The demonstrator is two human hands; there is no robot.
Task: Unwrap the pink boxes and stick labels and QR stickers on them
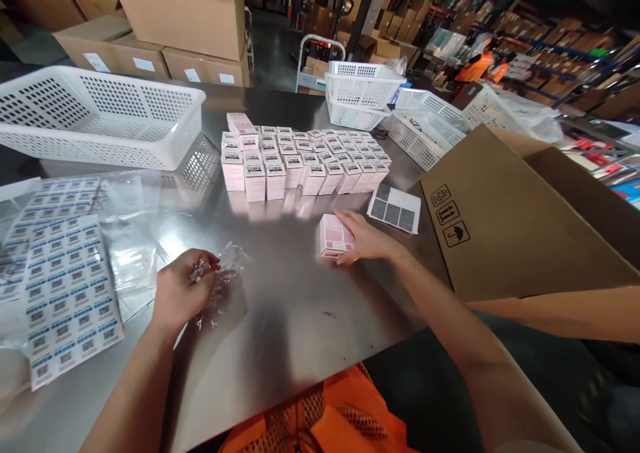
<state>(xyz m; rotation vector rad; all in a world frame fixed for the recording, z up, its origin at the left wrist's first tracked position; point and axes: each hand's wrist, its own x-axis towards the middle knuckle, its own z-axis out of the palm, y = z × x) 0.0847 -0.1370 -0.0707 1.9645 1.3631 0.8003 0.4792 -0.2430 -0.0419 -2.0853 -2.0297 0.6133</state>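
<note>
Crumpled clear plastic wrap [227,270] is bunched in my left hand [186,286], whose fingers are closed round it above the metal table. My right hand [367,238] grips a small pink and white box [334,236] from its right side, thumb in front and fingers behind. Behind it stand rows of similar small boxes [315,166] with barcode labels on top, and one pink box [241,124] lies on top at their left end. A white printed sheet with dark panels [395,208] lies to the right of my right hand.
Sheets of QR-code stickers [73,286] and clear plastic bags [133,253] cover the table's left side. A white perforated basket [170,126] is at the back left, stacked baskets [363,86] at the back. An open cardboard carton [515,233] juts in at right. Two people in orange work farther off.
</note>
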